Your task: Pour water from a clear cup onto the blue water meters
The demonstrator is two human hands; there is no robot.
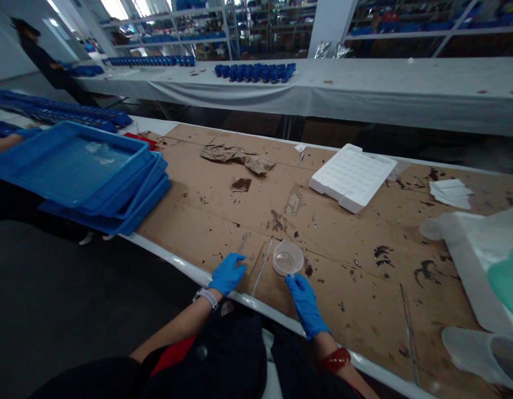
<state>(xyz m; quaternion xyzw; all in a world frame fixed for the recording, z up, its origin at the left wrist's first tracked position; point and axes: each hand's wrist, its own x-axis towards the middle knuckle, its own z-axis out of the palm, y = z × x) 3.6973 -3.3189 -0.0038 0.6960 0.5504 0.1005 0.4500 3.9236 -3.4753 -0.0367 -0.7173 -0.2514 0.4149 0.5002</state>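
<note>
My right hand, in a blue glove, pinches the near rim of a shallow round clear plastic cup on the cardboard-covered table. The inside of the cup looks empty apart from a thin sheen at the bottom. To the left, my left hand, also gloved in blue, rests at the table's near edge with its fingers stretched out and apart, holding nothing. Just beyond its fingertips lies a short row of small metallic bits, too small to name.
Stacked blue trays overhang the left edge, a co-worker's arm at them. A crumpled brown cloth, white foam tray and papers lie farther back. At right stand a white bin and clear jug. Dark oily stains spot the cardboard.
</note>
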